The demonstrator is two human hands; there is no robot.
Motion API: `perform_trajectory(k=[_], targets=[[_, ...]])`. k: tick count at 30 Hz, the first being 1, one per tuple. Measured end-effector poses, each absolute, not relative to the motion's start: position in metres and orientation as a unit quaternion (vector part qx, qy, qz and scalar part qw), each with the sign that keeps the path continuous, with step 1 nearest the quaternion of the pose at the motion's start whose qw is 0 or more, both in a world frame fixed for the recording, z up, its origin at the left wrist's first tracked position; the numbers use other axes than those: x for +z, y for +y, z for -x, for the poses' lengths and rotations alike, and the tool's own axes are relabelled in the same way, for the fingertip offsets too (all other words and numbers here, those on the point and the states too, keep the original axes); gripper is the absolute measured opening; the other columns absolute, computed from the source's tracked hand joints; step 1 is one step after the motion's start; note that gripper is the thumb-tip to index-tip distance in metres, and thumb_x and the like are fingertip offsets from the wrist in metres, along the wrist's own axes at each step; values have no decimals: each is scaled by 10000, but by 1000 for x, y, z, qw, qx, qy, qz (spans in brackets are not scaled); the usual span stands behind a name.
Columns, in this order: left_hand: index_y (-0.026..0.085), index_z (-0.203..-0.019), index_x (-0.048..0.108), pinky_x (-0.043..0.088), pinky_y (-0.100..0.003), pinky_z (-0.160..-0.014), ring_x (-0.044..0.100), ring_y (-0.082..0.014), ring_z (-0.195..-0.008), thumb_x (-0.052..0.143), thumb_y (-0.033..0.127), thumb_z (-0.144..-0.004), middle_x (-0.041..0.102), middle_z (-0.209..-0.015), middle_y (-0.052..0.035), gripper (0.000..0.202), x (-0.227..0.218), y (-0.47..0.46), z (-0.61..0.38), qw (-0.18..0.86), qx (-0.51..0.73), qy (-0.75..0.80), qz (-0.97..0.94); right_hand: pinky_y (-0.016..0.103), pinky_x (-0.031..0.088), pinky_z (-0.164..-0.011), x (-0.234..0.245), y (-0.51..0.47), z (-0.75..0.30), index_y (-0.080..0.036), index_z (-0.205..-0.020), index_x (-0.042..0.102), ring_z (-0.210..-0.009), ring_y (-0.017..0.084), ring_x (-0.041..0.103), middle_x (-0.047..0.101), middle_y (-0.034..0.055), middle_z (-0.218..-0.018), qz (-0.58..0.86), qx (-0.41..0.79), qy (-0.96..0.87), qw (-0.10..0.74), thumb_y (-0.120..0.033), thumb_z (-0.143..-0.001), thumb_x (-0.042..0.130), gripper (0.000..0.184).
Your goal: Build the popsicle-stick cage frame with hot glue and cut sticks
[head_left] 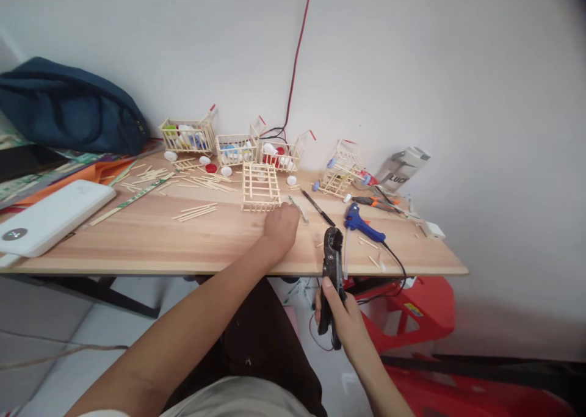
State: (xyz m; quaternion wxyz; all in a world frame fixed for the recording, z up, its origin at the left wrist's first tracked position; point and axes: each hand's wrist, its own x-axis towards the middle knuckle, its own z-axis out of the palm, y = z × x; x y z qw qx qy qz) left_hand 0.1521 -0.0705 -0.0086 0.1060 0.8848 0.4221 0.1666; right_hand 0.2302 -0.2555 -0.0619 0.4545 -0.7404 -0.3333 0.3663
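Observation:
In the head view, my left hand [281, 231] rests over the table beside the near right corner of a small basket frame made of wooden sticks [260, 188]. Its fingers are curled closed, and what they pinch, if anything, is hidden. My right hand [341, 310] is wrapped round a black plier-like hand cutter [333, 258], its head pointing up at the table's front edge. A blue glue gun [364, 223] lies to the right of the cutter. Between the hands and the back, a black pen [318, 207] lies slanted on the wood.
Several stick-built toy carts [187, 137] with white wheels stand along the wall. Loose sticks [196, 212] lie scattered on the table [220, 246]. A white power bank [59, 215] and blue bag [73, 108] are at left. Orange-handled pliers [378, 203] and a box [405, 170] lie right.

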Motion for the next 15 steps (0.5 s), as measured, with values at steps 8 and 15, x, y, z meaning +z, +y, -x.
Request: perform_trajectory(k=[8, 15], targets=[[22, -988, 610, 465, -428, -858, 597, -310, -1059, 331, -48, -839, 620, -1073, -253, 324, -9, -71, -157, 154, 179, 400, -885, 262, 434, -481, -57, -254, -229, -198, -577, 553, -452, 154, 537, 552, 28, -484, 715, 397, -319, 480, -738, -823, 409, 610], [147, -863, 538, 462, -252, -644, 568, -124, -649, 439, 141, -868, 671, -781, -37, 99, -9, -70, -113, 372, 198, 290, -859, 261, 460, -555, -31, -242, -238, -156, -777, 640, -560, 153, 551, 572, 14, -586, 653, 369, -318, 580, -591, -832, 547, 448]])
